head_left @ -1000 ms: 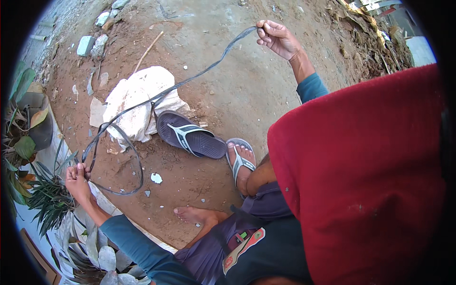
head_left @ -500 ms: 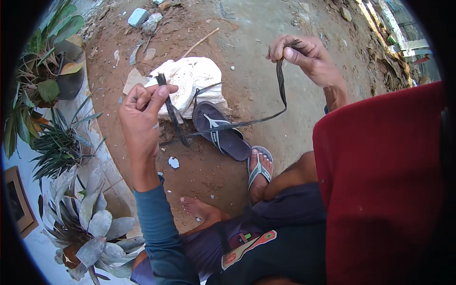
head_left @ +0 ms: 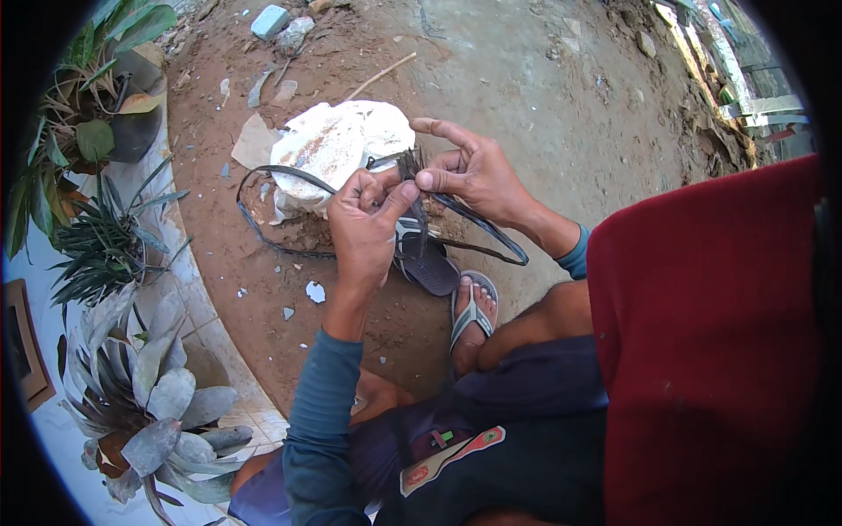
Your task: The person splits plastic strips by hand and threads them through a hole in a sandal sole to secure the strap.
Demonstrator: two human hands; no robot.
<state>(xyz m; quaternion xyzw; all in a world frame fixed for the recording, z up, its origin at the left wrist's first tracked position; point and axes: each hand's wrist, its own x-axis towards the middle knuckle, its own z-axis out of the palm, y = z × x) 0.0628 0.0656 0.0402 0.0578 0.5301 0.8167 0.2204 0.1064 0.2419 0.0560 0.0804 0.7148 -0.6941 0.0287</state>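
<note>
Brought together from well apart half a second earlier, the left hand and right hand meet over the near right side of a white bundle, both pinching a looped, frayed black strip. A loose dark sandal lies nearer than the bundle; beyond it rest a stick and a pale block.
</note>
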